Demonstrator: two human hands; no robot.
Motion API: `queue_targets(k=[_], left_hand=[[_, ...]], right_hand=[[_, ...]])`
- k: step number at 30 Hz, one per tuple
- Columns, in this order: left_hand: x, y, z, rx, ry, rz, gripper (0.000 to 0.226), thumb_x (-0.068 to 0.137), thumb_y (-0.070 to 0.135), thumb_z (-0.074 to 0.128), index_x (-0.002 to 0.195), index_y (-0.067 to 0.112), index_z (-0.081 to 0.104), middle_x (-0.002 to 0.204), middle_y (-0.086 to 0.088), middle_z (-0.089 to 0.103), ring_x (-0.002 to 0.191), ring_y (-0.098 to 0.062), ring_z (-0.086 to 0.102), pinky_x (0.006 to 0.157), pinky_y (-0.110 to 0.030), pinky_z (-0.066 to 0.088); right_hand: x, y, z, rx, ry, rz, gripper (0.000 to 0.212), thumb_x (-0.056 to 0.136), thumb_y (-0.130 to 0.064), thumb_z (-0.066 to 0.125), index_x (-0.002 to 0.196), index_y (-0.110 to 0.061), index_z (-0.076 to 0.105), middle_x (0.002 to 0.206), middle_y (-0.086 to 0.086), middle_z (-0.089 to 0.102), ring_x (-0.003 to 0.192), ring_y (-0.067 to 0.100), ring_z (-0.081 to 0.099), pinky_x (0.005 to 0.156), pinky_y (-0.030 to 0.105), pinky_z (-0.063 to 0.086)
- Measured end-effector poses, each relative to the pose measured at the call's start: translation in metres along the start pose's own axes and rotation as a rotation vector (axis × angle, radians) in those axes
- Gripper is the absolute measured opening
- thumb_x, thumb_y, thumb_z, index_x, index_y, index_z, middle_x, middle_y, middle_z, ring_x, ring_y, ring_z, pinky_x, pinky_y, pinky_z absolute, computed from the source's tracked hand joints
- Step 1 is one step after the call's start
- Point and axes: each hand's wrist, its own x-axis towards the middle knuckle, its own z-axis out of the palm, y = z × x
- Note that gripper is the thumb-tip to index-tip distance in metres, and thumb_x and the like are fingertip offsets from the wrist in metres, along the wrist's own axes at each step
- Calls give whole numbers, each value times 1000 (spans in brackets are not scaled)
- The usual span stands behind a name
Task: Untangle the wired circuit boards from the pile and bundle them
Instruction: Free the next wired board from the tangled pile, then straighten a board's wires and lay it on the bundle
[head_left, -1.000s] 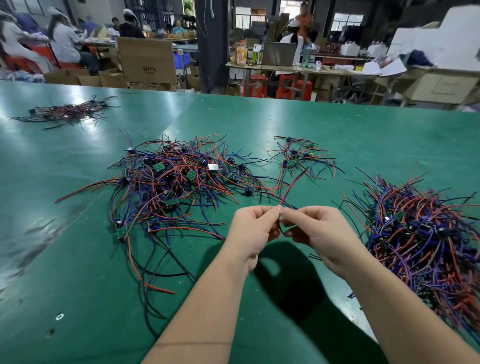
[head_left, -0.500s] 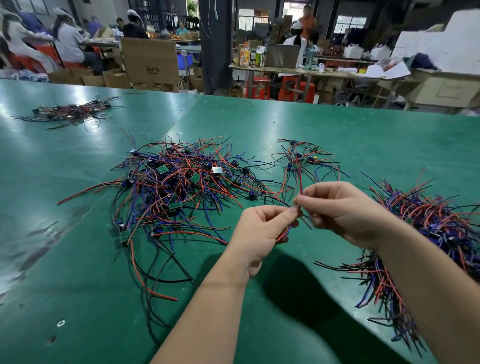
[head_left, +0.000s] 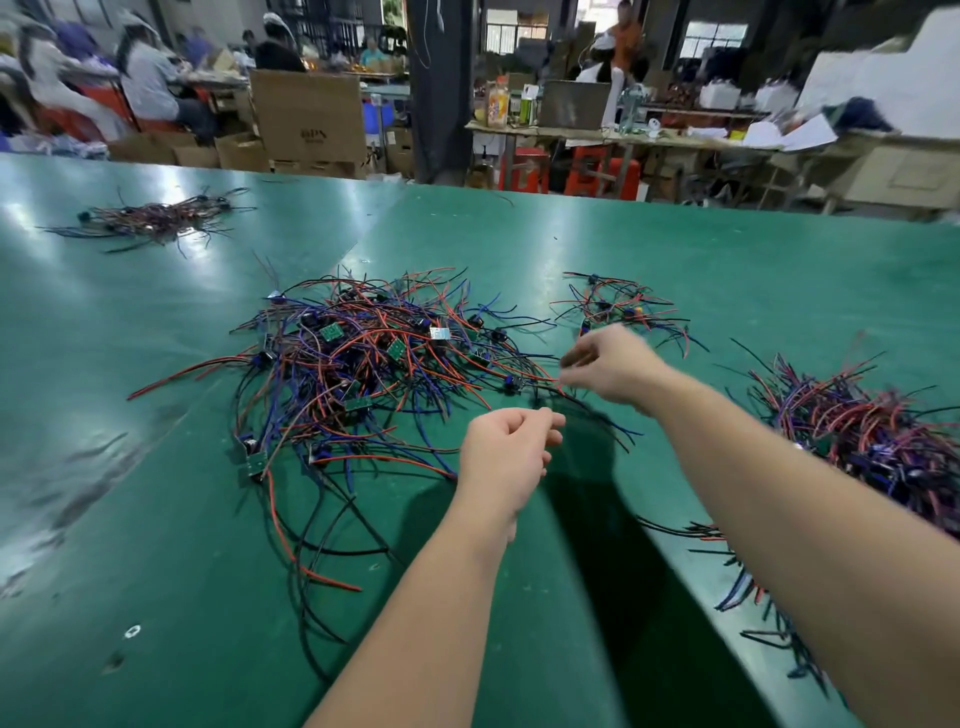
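The left hand (head_left: 506, 454) hovers just above the glossy green worktable (head_left: 130, 519), fingers loosely curled with thumb against forefinger; no wire shows in them, so it looks empty and relaxed. The right hand (head_left: 613, 364) reaches forward to the right-hand fringe of the large tangled pile of red, blue and black wires with small green circuit boards (head_left: 374, 364). Its fingers are drawn together near a red lead, but motion blur hides whether they pinch anything, so I cannot tell. Reaching at the fringe makes sense, since strands there lie looser and one board's leads should pull free more easily. That pile sits mid-table, ahead and left of the hands. Just beyond the right hand lies a small loose cluster of the same wired boards (head_left: 615, 304), probably pieces already teased apart. A dense heap of similar wires (head_left: 852, 426) lies at the far right, and another small heap (head_left: 156, 221) well apart at the far left.
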Motion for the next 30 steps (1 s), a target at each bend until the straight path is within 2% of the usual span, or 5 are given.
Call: queue_targets(k=[11,15,20,26,30], left_hand=[[5,-6,-1,48,94,52,21,88,17,56,73,22,69,70,7,65,57,-10,51,62,-26,45],[4,-4,2,-1,29,46,19,96,27,51,84,24,65,84,6,68,60,-7,58,56,-19,47],[0,-1,11,-207,-109,116,24,98,33,47,89,17,62,91,3,72,72,-7,69,61,-19,51],[-4,-3,8,-172,-176,260,19,93,16,56,76,11,63,56,7,62,51,-4,57,58,-17,49],[-15,-3,13,-129,-456,239,29,89,3,58,116,11,57,57,3,65,53,-4,59,55,-16,49]], right_hand=[[-20,2,25,-35,288,39,18,90,-15,56,97,-15,73,117,18,54,100,35,56,89,33,46],[-47,1,3,263,476,-19,10,88,-13,59,86,-18,67,92,5,63,71,17,55,69,24,41],[-111,-3,5,610,305,-137,17,85,-3,63,77,-18,65,65,2,67,54,14,63,49,23,50],[-139,18,10,653,244,-134,23,90,-21,63,70,-11,69,57,3,60,55,9,50,55,25,41],[-139,23,3,1194,67,93,25,80,-33,63,81,-9,70,62,2,55,51,10,46,50,20,39]])
